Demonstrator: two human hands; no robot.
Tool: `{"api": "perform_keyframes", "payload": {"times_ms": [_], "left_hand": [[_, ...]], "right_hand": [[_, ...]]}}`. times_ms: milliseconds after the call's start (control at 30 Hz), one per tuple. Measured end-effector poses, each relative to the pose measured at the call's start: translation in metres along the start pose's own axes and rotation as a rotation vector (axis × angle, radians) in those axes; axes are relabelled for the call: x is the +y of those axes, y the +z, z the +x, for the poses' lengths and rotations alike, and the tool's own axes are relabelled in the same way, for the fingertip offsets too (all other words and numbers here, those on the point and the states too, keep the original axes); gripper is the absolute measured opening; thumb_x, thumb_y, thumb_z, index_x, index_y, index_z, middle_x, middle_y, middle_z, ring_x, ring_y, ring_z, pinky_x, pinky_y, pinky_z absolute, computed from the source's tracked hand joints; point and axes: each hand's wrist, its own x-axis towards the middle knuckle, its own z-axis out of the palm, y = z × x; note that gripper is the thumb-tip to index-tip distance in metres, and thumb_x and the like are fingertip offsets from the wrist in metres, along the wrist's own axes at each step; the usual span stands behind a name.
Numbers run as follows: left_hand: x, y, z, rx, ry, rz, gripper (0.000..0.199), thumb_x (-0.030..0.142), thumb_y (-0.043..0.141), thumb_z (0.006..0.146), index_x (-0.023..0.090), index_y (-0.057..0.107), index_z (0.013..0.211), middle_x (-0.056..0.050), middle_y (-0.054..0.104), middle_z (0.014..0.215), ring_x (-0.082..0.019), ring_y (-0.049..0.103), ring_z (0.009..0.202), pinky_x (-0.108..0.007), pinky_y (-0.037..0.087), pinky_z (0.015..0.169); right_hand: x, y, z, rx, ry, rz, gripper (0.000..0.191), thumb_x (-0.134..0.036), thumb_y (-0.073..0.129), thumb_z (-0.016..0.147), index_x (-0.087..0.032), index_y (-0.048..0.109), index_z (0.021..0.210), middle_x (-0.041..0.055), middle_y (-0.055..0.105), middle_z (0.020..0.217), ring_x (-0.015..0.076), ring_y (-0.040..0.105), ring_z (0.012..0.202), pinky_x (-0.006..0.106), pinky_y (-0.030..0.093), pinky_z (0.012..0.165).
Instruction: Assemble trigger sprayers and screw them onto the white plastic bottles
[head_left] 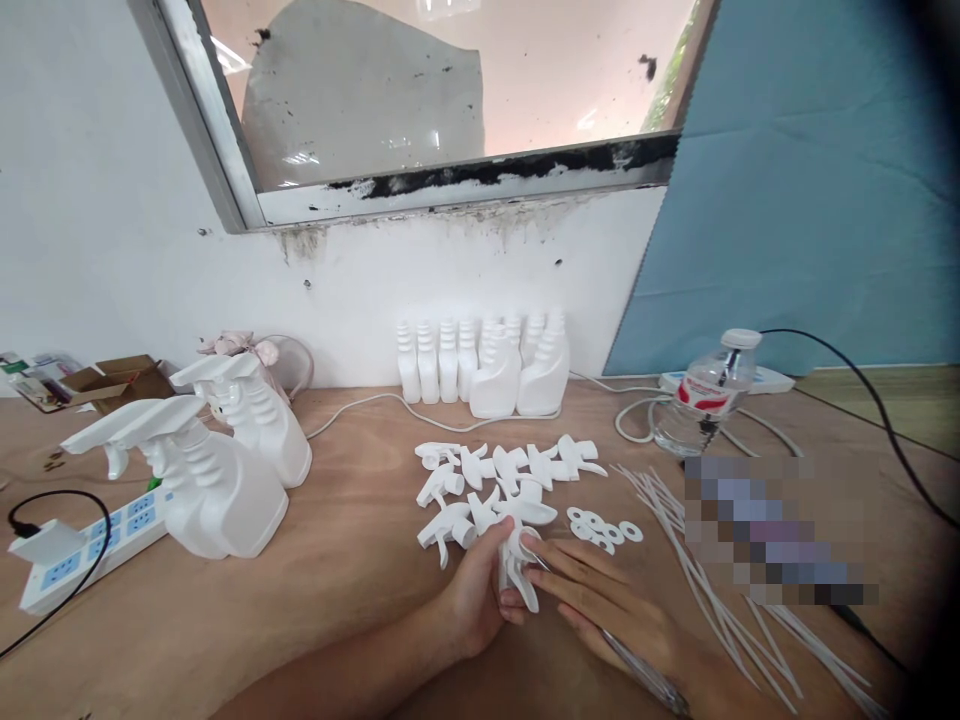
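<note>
A white trigger spray head (pixel 517 572) is gripped in my left hand (pixel 480 590), its round collar facing up. My right hand (pixel 600 595) holds slim metal tweezers (pixel 641 672) whose tip lies close to the collar. The fingertips of that hand reach the collar's side. Just beyond my hands, several more white spray heads (pixel 510 465) lie in loose rows on the wooden table (pixel 360 560). To their right is a small cluster of flat white ring washers (pixel 630 532). Thin white tubes (pixel 697 580) lie beside my right hand.
White bottles (pixel 495 375) stand against the wall. Bottles fitted with spray heads (pixel 225 490) stand at left, beside a power strip (pixel 97 550) and a cardboard box (pixel 120 380). A clear water bottle (pixel 705 400), cables and a blurred-out object (pixel 780 530) are at right.
</note>
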Motion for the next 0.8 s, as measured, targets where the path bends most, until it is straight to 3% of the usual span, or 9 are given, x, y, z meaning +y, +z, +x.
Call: {"api": "perform_keyframes", "payload": {"times_ms": [367,533,633,700,800], "left_hand": [[-0.005,0.006,-0.002,-0.006,0.174,0.11,0.037,0.054,0.058,0.081,0.018,0.048,0.084,0.004,0.049,0.063,-0.003,0.028,0.039,-0.017,0.014,0.039],[-0.011,0.002,0.001,0.025,0.249,0.205,0.047,0.062,0.055,0.079,0.019,0.046,0.096,0.003,0.051,0.069,-0.004,0.03,0.041,-0.017,0.019,0.038],[-0.009,0.002,-0.007,0.014,0.373,0.472,0.052,0.061,0.051,0.082,0.018,0.049,0.111,0.0,0.052,0.075,-0.007,0.037,0.05,-0.018,0.024,0.043],[-0.004,0.003,-0.015,-0.015,0.543,0.752,0.048,0.055,0.049,0.086,0.019,0.051,0.117,-0.003,0.055,0.085,-0.011,0.046,0.064,-0.021,0.033,0.052],[0.004,0.002,-0.024,-0.1,0.852,1.236,0.038,0.044,0.046,0.09,0.02,0.055,0.118,-0.007,0.059,0.099,-0.018,0.051,0.085,-0.03,0.04,0.074]], "right_hand": [[-0.005,-0.006,-0.009,0.103,0.084,0.043,0.043,-0.008,0.046,0.086,-0.023,0.058,0.125,0.0081,0.064,0.123,0.0214,0.063,0.108,0.033,0.055,0.089],[0.0,-0.015,-0.007,0.187,0.146,-0.025,0.044,-0.006,0.047,0.085,-0.026,0.057,0.123,0.0066,0.066,0.119,0.0217,0.065,0.105,0.035,0.055,0.088],[0.01,-0.024,-0.002,0.196,0.091,-0.119,0.043,-0.004,0.05,0.082,-0.024,0.059,0.12,0.007,0.067,0.116,0.022,0.067,0.101,0.033,0.057,0.083],[0.014,-0.03,0.0,0.216,0.09,-0.176,0.041,-0.003,0.052,0.081,-0.021,0.061,0.116,0.0082,0.068,0.114,0.0229,0.068,0.098,0.033,0.057,0.081],[0.019,-0.034,0.0,0.285,0.202,-0.212,0.033,-0.008,0.049,0.084,-0.021,0.065,0.111,0.008,0.069,0.111,0.0242,0.068,0.097,0.035,0.056,0.084]]}}
